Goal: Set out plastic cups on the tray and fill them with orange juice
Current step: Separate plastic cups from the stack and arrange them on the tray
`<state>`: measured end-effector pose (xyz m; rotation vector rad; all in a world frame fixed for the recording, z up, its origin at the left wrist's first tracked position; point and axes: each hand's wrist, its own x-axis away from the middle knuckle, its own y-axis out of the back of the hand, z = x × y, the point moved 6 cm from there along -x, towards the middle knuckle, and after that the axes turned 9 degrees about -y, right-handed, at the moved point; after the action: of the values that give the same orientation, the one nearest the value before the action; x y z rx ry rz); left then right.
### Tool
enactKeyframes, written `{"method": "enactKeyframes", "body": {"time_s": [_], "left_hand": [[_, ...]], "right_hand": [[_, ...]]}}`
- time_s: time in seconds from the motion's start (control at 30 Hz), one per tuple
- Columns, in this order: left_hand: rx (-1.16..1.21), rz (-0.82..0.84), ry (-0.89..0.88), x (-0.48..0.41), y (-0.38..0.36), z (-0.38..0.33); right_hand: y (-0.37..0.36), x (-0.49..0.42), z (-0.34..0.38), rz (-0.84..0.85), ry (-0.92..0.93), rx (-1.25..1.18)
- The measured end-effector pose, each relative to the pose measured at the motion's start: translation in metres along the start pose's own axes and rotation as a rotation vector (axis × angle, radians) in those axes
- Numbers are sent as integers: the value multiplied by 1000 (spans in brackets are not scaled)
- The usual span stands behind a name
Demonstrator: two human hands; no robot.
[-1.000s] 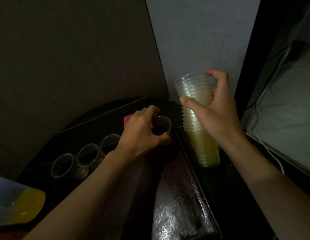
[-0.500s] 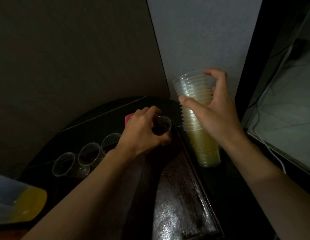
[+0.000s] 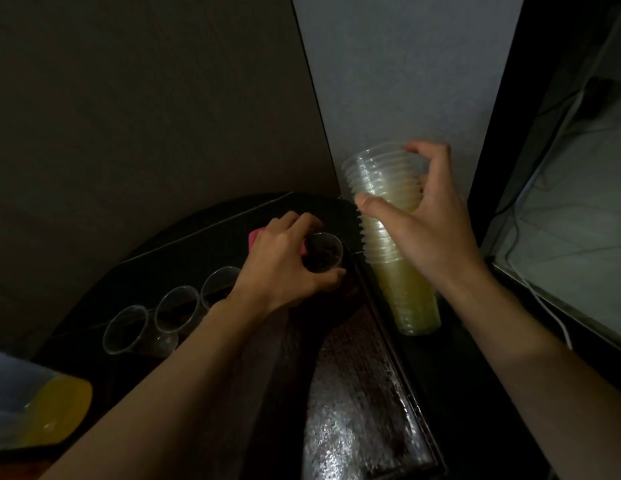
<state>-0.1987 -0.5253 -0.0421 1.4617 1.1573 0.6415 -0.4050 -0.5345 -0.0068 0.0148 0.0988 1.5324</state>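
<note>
Our left hand [image 3: 285, 271] is curled round one clear cup [image 3: 323, 252] at the tray's [image 3: 354, 410] far end (three more cups [image 3: 177, 308] stand in a row to its left). Our right hand [image 3: 430, 230] grips the cup stack [image 3: 409, 299] near its top, base just beside the tray's right edge. The juice jug [image 3: 49, 410] is at lower left.

Left hand [image 3: 285, 268] grips a clear cup [image 3: 323, 252] at the tray's [image 3: 354, 410] 12 o'clock end, right hand [image 3: 427, 223] wraps the cup stack [image 3: 402, 289] at its 2 o'clock. Three empty cups [image 3: 177, 308] lined up toward 8 o'clock.
</note>
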Motion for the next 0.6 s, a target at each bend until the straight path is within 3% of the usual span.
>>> {"method": "enactKeyframes", "body": {"time_s": [0.6], "left_hand": [[47,-25,-8,-2,2,1]], "right_hand": [[-5,-2,-3,2,4,2]]}}
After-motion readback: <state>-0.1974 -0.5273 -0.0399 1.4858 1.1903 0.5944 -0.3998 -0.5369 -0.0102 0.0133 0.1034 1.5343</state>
